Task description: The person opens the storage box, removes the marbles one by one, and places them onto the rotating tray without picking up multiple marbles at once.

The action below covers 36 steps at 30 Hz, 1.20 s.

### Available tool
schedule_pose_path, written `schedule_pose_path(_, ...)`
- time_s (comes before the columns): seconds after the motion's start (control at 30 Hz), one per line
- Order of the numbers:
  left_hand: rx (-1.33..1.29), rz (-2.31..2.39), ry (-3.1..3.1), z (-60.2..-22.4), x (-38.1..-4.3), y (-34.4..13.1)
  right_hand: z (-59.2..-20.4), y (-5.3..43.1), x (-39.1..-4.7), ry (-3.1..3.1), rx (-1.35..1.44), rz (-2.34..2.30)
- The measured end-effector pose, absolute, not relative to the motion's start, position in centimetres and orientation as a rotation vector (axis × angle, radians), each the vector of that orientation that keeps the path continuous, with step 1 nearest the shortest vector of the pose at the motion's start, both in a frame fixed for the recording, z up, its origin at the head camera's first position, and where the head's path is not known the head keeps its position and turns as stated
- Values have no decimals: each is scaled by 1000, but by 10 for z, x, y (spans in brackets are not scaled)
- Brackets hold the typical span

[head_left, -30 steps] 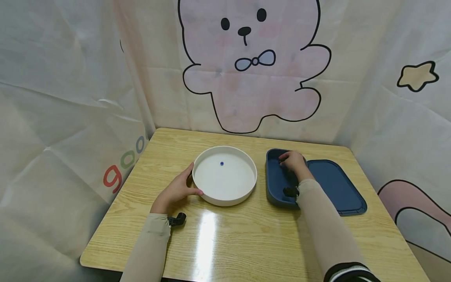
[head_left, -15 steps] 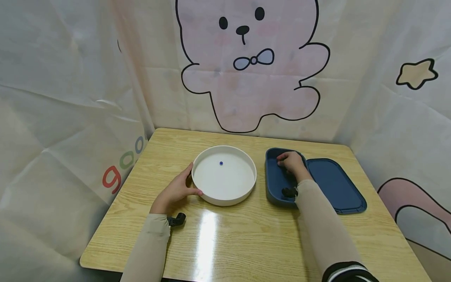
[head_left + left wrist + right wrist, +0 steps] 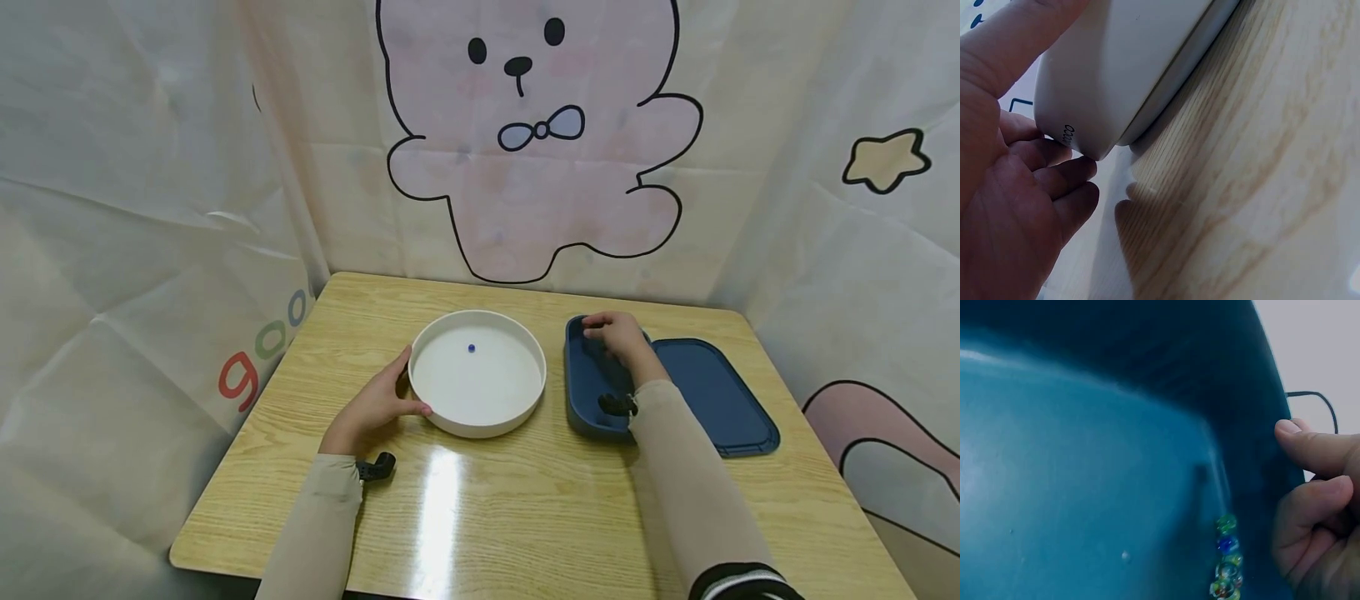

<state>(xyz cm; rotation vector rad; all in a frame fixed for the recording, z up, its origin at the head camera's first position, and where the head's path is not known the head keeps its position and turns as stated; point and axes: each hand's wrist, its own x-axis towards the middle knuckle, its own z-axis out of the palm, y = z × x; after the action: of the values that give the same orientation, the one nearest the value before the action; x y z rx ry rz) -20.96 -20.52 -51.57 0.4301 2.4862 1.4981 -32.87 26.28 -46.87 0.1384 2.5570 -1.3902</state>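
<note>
My left hand (image 3: 378,400) grips the side of a round white dish (image 3: 480,400), with the thumb at its near edge. In the left wrist view, the fingers (image 3: 1067,178) curl against the dish's outer wall. A small blue ball (image 3: 472,348) lies inside the dish. Over the far end of a dark blue box (image 3: 588,392) is my right hand (image 3: 622,337). Its fingertips are at the box's rim in the right wrist view, and nothing shows between them. Several colourful glassy balls (image 3: 1227,570) are lined up along the foot of the box's wall.
A flat blue lid (image 3: 712,400) lies to the right of the box, partly behind the right forearm. All of this stands on a wooden table (image 3: 525,517). Printed cloth (image 3: 540,208) hangs behind the table and at both sides.
My right hand has risen and shifted slightly toward the far end of the box, its fingers now at the rim. The left hand, the dish and the blue ball stay in place.
</note>
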Motion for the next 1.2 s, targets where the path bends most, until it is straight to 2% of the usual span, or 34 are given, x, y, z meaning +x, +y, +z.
schedule_pose_path(0.4, 436, 1487, 2498, -517, -210, -206, -458, 255, -328, 2592, 112, -1481)
schedule_pose_path(0.57, 446, 1521, 2466, -517, -210, -205, -454, 249, -326, 2640, 14, -1518)
schedule_pose_path(1.2, 437, 1536, 2455, -517, -209, -205, -422, 206, -316, 2599, -161, -1652)
